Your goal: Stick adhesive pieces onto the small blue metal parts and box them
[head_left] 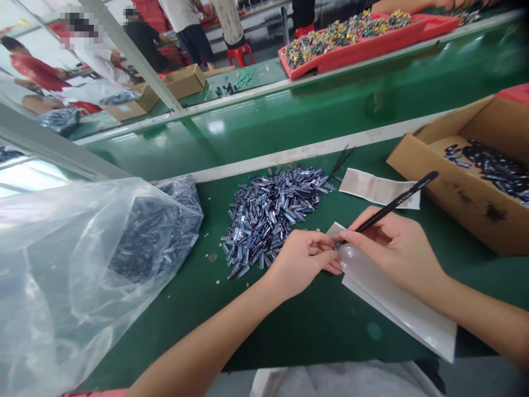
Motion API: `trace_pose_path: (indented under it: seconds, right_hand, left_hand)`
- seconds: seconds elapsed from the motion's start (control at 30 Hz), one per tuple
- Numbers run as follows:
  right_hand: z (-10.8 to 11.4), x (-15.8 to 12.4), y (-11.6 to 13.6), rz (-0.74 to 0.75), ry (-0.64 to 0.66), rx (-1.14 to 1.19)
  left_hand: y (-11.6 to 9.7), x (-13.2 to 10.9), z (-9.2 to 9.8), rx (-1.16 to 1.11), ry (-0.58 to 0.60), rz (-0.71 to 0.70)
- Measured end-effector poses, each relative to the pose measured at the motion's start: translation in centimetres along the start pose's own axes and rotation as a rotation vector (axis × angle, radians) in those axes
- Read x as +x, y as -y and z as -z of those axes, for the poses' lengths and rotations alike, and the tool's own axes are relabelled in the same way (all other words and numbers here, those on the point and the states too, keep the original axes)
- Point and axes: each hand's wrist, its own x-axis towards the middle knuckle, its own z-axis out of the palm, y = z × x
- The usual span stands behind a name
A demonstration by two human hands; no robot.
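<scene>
My right hand (pixel 407 251) is closed around black tweezers (pixel 399 202), their tips pointing down and left. Close in front of it, my left hand (pixel 295 263) pinches a small dark piece (pixel 338 245) at its fingertips. The tweezer tips meet that piece; my fingers partly hide it. Beneath both hands lies a pale glossy sheet (pixel 397 311), slanting toward the lower right. Beside my left hand spreads a pile of small, shiny, dark blue-grey elongated pieces (pixel 275 212).
A clear plastic bag (pixel 49 286) of similar pieces fills the left side. A pale strip (pixel 372 187) lies near a cardboard box (pixel 458 204) holding dark pieces. Behind the raised green ledge stands a red tray (pixel 359 58) of colourful parts. Other people work farther back.
</scene>
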Motion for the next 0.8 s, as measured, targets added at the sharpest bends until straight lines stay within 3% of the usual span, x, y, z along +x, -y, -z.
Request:
trace_pose_path:
  seconds: [0.33,0.6,0.67,0.8]
  right_hand:
    - [-0.1,-0.5,-0.3,0.095,-0.027,-0.065]
    - [-0.4,-1.5,-1.1,0.599,-0.071,-0.042]
    - [-0.4,-1.3,-1.0,0.557,-0.118,0.046]
    - [-0.1,-0.6,-0.6,0.18,-0.214,0.216]
  left_hand:
    - [-0.2,-0.2,0.1,-0.039,0.016,-0.009]
    - [-1.1,-0.6,0.1,-0.104,0.041,-0.039]
    - [-1.0,-0.7,0.2,-0.056,0.031,-0.046]
    - [-2.3,-0.3,1.0,0.286,-0.042,-0.181]
